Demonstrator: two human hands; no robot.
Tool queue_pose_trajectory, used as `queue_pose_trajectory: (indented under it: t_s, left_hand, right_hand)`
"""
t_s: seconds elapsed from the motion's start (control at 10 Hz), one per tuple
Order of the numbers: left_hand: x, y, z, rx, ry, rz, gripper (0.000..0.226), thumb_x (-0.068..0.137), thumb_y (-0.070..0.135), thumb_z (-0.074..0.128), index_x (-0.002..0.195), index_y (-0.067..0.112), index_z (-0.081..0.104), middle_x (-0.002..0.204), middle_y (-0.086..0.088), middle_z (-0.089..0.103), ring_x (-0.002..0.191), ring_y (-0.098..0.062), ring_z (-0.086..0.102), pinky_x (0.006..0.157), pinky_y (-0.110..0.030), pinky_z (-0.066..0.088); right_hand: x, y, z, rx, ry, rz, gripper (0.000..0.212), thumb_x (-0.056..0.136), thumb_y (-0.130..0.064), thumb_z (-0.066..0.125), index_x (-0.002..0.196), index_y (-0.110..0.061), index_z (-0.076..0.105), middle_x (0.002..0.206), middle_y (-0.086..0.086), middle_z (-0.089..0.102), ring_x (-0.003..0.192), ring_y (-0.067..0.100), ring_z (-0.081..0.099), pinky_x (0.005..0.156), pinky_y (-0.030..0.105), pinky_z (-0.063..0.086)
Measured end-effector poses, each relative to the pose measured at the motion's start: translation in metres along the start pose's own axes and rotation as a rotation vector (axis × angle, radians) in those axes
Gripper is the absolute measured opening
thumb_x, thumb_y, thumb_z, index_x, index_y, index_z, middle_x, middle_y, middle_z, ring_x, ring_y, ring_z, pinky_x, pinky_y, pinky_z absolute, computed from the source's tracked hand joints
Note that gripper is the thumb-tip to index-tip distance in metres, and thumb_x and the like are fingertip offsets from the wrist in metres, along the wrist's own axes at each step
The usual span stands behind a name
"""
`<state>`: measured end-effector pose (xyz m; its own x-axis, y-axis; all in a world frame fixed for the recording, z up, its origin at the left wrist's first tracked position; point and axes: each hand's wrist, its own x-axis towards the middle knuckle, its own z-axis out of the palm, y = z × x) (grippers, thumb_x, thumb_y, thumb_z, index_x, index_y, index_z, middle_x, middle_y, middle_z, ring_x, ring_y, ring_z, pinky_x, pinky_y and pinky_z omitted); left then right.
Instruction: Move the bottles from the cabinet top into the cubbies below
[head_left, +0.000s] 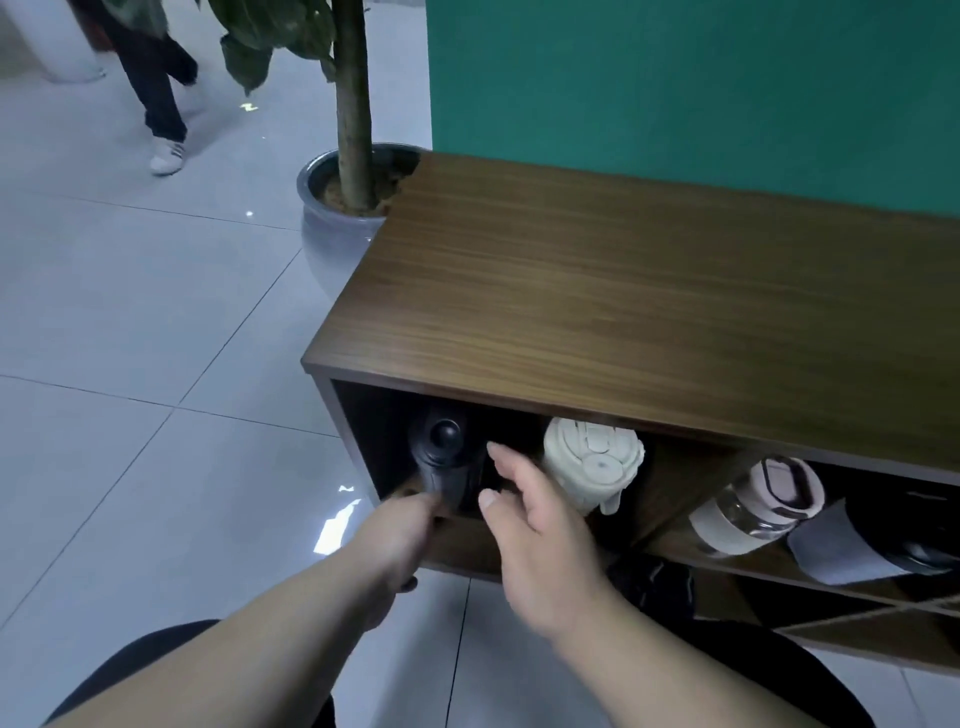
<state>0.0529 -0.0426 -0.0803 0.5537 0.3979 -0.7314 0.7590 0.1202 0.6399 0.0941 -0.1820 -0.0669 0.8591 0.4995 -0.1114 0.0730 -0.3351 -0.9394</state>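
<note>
The wooden cabinet top (649, 291) is bare. In the leftmost cubby stands a black bottle (441, 457), and my left hand (400, 540) grips its lower part at the cubby's front edge. My right hand (535, 514) hovers just right of it with fingers spread, holding nothing, in front of a cream bottle (589, 462) in the same cubby. The cubby to the right holds a clear bottle with a white sleeve and pale lid (753, 509), tilted, and a dark bottle with a grey sleeve (852, 545).
A potted plant in a grey pot (337, 208) stands at the cabinet's far left corner. A green wall (675, 93) backs the cabinet. Another person's legs (161, 104) are on the tiled floor at top left. Lower diagonal shelves (831, 618) show below.
</note>
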Motion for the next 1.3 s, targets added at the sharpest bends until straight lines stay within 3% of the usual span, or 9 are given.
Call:
queue_pose_trajectory:
  t_s: [0.1, 0.2, 0.4, 0.7, 0.8, 0.9, 1.1, 1.2, 1.3]
  left_hand:
    - [0.006, -0.003, -0.013, -0.122, 0.116, 0.050, 0.032, 0.103, 0.043, 0.052, 0.127, 0.024, 0.061, 0.114, -0.001, 0.069, 0.103, -0.020, 0.063, 0.089, -0.041, 0.050]
    - [0.010, -0.003, -0.020, -0.187, 0.137, 0.120, 0.040, 0.101, 0.048, 0.049, 0.136, 0.033, 0.058, 0.125, 0.001, 0.069, 0.115, -0.023, 0.064, 0.103, -0.046, 0.052]
    - [0.020, 0.005, -0.019, -0.264, 0.106, 0.145, 0.071, 0.084, 0.058, 0.048, 0.153, 0.041, 0.045, 0.152, 0.004, 0.058, 0.141, -0.026, 0.053, 0.122, -0.052, 0.040]
    - [0.035, 0.002, -0.012, -0.244, 0.089, 0.191, 0.036, 0.103, 0.030, 0.049, 0.135, 0.043, 0.060, 0.119, 0.005, 0.077, 0.116, -0.021, 0.069, 0.105, -0.045, 0.051]
    - [0.036, 0.000, -0.011, -0.235, 0.099, 0.202, 0.034, 0.103, 0.029, 0.050, 0.132, 0.042, 0.060, 0.115, 0.003, 0.078, 0.115, -0.024, 0.069, 0.105, -0.047, 0.051]
    - [0.040, -0.002, -0.011, -0.236, 0.096, 0.215, 0.035, 0.101, 0.030, 0.050, 0.132, 0.041, 0.061, 0.116, 0.004, 0.078, 0.116, -0.025, 0.069, 0.105, -0.048, 0.052]
    - [0.048, -0.003, -0.014, -0.260, 0.108, 0.222, 0.042, 0.105, 0.027, 0.048, 0.144, 0.038, 0.056, 0.135, 0.002, 0.072, 0.126, -0.026, 0.064, 0.102, -0.041, 0.048]
    - [0.050, -0.005, -0.014, -0.255, 0.113, 0.231, 0.043, 0.105, 0.027, 0.047, 0.147, 0.036, 0.054, 0.136, 0.000, 0.071, 0.120, -0.022, 0.065, 0.098, -0.040, 0.048]
    - [0.051, -0.004, -0.014, -0.273, 0.141, 0.199, 0.044, 0.105, 0.027, 0.045, 0.148, 0.032, 0.053, 0.132, -0.006, 0.071, 0.097, -0.018, 0.064, 0.082, -0.036, 0.046]
  right_hand:
    - [0.026, 0.005, 0.020, 0.036, 0.036, 0.086, 0.058, 0.094, -0.030, 0.051, 0.149, -0.024, 0.037, 0.154, -0.005, 0.040, 0.142, 0.006, 0.032, 0.118, 0.027, 0.021]
    - [0.049, 0.010, 0.036, 0.060, 0.136, 0.150, 0.051, 0.099, -0.024, 0.049, 0.149, -0.021, 0.038, 0.156, -0.001, 0.038, 0.143, 0.012, 0.031, 0.116, 0.024, 0.018]
    - [0.072, 0.015, 0.047, 0.214, 0.272, 0.171, 0.040, 0.101, -0.019, 0.042, 0.140, -0.024, 0.050, 0.137, -0.007, 0.052, 0.124, 0.006, 0.042, 0.105, 0.021, 0.025]
    - [0.085, 0.025, 0.050, 0.202, 0.267, 0.186, 0.043, 0.093, -0.015, 0.043, 0.130, -0.031, 0.059, 0.124, -0.011, 0.060, 0.121, 0.013, 0.053, 0.108, 0.031, 0.036]
    - [0.089, 0.025, 0.047, 0.228, 0.277, 0.195, 0.040, 0.097, -0.008, 0.043, 0.130, -0.022, 0.060, 0.123, -0.008, 0.060, 0.120, 0.013, 0.053, 0.105, 0.026, 0.035]
    - [0.089, 0.023, 0.044, 0.259, 0.278, 0.191, 0.038, 0.099, -0.004, 0.043, 0.131, -0.016, 0.060, 0.118, -0.010, 0.059, 0.114, 0.009, 0.052, 0.098, 0.020, 0.032]
    - [0.086, 0.029, 0.046, 0.190, 0.265, 0.180, 0.041, 0.100, -0.010, 0.044, 0.137, -0.022, 0.054, 0.124, -0.015, 0.052, 0.119, 0.005, 0.045, 0.101, 0.022, 0.030]
    - [0.084, 0.032, 0.046, 0.170, 0.252, 0.153, 0.042, 0.100, -0.011, 0.044, 0.139, -0.024, 0.052, 0.124, -0.015, 0.051, 0.120, 0.006, 0.045, 0.101, 0.022, 0.029]
    - [0.083, 0.034, 0.045, 0.202, 0.249, 0.193, 0.046, 0.100, -0.013, 0.045, 0.145, -0.024, 0.044, 0.132, -0.015, 0.047, 0.126, 0.004, 0.040, 0.103, 0.021, 0.026]
